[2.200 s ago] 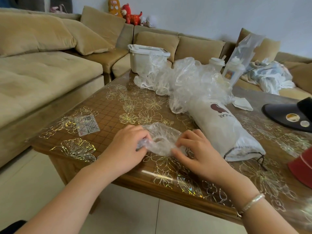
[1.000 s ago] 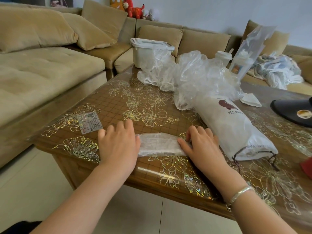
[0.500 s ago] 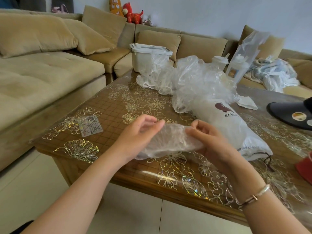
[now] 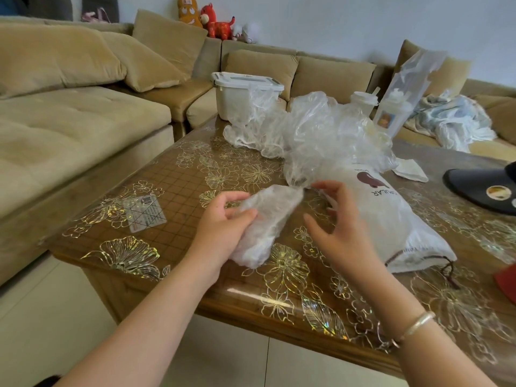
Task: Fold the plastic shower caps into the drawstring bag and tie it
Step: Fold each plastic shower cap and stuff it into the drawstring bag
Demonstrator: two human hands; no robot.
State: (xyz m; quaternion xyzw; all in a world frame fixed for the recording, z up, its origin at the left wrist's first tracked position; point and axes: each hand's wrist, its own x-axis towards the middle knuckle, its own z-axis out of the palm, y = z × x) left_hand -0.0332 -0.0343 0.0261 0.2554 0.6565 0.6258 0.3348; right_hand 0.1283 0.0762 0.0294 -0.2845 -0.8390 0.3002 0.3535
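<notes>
Folded shower cap (image 4: 268,219) up off the table, loose caps (image 4: 321,135) heaped behind white drawstring bag (image 4: 391,216) lying flat

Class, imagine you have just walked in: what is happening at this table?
A person is packing clear plastic shower caps. The left hand grips one folded clear cap above the brown floral table. The right hand is open beside it, holding nothing. The white drawstring bag lies on the table to the right, and a heap of unfolded clear caps lies behind it.
</notes>
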